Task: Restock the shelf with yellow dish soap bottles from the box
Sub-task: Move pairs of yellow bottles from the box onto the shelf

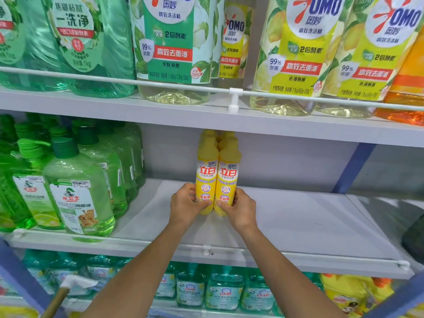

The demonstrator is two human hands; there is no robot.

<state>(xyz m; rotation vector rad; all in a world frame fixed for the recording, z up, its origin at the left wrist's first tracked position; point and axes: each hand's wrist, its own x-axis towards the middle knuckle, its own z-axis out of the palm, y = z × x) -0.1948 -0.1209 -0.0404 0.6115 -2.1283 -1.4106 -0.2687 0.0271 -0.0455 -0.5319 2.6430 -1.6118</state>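
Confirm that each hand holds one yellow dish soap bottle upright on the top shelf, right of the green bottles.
Wrong shelf. The head view shows the left hand gripping the left yellow bottle and the right hand gripping the right yellow bottle, both upright on the middle shelf, right of the green bottles. The top shelf holds the OMO bottles.

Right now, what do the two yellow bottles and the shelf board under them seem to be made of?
The yellow bottles are probably opaque plastic, smooth and softly shiny: the colour is even, nothing shows through, and the printed labels are glossy. The shelf board is likely painted metal, matt pale grey, with a thin flat edge and dull reflections, but coated board is possible.
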